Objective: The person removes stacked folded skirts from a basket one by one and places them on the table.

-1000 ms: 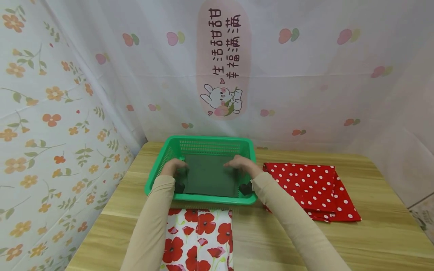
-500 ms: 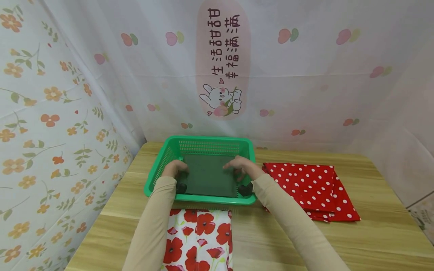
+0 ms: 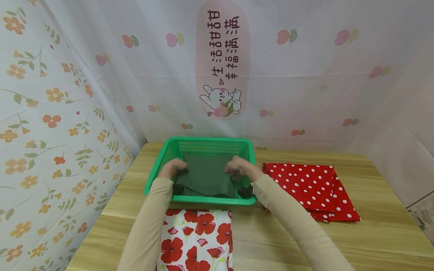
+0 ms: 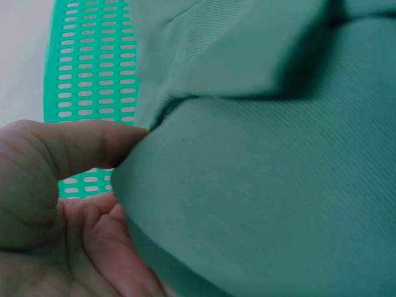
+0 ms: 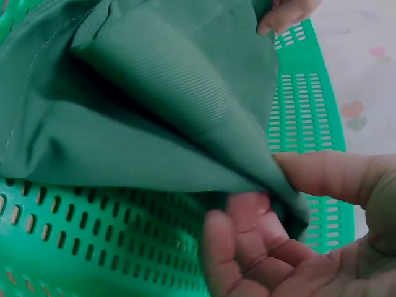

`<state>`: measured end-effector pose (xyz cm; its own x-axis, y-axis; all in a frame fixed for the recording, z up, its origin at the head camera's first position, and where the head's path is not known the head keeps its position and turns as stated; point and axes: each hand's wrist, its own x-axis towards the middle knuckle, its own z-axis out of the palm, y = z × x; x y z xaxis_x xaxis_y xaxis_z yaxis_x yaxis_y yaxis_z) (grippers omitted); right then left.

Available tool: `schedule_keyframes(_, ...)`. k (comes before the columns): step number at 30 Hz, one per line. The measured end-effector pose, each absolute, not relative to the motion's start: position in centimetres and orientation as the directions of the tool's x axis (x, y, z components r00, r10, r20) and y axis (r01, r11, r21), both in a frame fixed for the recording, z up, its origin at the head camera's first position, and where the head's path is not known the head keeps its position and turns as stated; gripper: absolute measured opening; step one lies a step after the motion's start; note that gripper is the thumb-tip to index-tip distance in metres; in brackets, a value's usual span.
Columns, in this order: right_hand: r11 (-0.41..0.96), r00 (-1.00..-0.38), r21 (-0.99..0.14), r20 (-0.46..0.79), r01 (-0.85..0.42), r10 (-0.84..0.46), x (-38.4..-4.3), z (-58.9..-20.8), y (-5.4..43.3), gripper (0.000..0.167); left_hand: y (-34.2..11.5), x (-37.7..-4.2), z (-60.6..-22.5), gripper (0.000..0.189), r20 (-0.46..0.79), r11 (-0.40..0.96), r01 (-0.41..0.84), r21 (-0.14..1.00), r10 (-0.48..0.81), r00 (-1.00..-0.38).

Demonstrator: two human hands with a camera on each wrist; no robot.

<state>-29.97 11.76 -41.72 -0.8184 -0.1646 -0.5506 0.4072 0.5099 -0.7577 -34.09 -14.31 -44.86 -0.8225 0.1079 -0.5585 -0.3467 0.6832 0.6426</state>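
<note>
A folded dark green cloth (image 3: 208, 175) lies in a bright green plastic basket (image 3: 213, 202) in the head view. My left hand (image 3: 172, 168) reaches in over its left side. In the left wrist view the thumb (image 4: 93, 143) presses on the cloth's edge, with the other fingers beneath it. At the cloth's right side is my right hand (image 3: 240, 167). The right wrist view shows its thumb (image 5: 328, 176) on a bunched corner of the green cloth (image 5: 148, 68), with curled fingers under it. The underside of the cloth is hidden.
A folded white cloth with red poppies (image 3: 200, 241) lies in front of the basket on the wooden table (image 3: 271, 237). To the right is a folded red cloth with white dots (image 3: 301, 184). Patterned curtains (image 3: 305, 94) stand behind and on the left.
The green cloth, flat before, now bends and bunches between the hands, its front edge uneven. My right fingers have drawn in around its side. The basket and other cloths stay put.
</note>
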Motion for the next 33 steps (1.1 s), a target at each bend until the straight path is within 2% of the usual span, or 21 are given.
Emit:
schedule_keyframes(4, 0.453, -0.835, -0.795, -0.522, 0.403, -0.173, -30.0, -41.1, 11.9, 0.065, -13.3, -31.3, -40.6, 0.052, -0.524, 0.65, -0.345, 0.677, 0.098, -0.846)
schedule_keyframes(8, 0.331, -0.84, -0.846, -0.498, 0.417, -0.214, -30.0, -40.4, 12.6, 0.074, -13.3, -30.8, -39.2, 0.055, -0.492, 0.614, -0.332, 0.716, 0.107, -0.864)
schedule_keyframes(10, 0.261, -0.843, -0.869, -0.48, 0.42, -0.243, -29.9, -40.0, 13.1, 0.075, -13.4, -30.8, -38.7, 0.045, -0.484, 0.599, -0.329, 0.73, 0.113, -0.867)
schedule_keyframes(13, 0.192, -0.851, -0.891, -0.45, 0.411, -0.269, -29.6, -39.2, 13.8, 0.075, -13.4, -31.0, -38.4, 0.013, -0.457, 0.59, -0.31, 0.745, 0.114, -0.882)
schedule_keyframes(17, 0.124, -0.863, -0.912, -0.411, 0.391, -0.295, -29.3, -38.5, 14.5, 0.075, -13.4, -30.6, -37.8, 0.033, -0.422, 0.587, -0.281, 0.759, 0.115, -0.899)
schedule_keyframes(20, 0.072, -0.869, -0.923, -0.381, 0.379, -0.316, -29.0, -38.3, 14.9, 0.075, -13.5, -30.2, -37.6, 0.038, -0.412, 0.582, -0.274, 0.766, 0.118, -0.903)
schedule_keyframes(23, 0.018, -0.871, -0.926, -0.362, 0.378, -0.331, -28.7, -37.9, 15.4, 0.074, -13.5, -29.7, -37.2, 0.038, -0.403, 0.568, -0.27, 0.778, 0.12, -0.907)
schedule_keyframes(28, -0.076, -0.871, -0.914, -0.352, 0.399, -0.344, -28.2, -37.5, 16.1, 0.072, -13.4, -29.1, -36.2, 0.023, -0.392, 0.535, -0.269, 0.801, 0.128, -0.911)
schedule_keyframes(33, -0.081, -0.886, -0.921, -0.338, 0.38, -0.317, -27.4, -37.1, 16.6, 0.071, -13.1, -28.4, -35.6, 0.024, -0.392, 0.505, -0.276, 0.818, 0.138, -0.909)
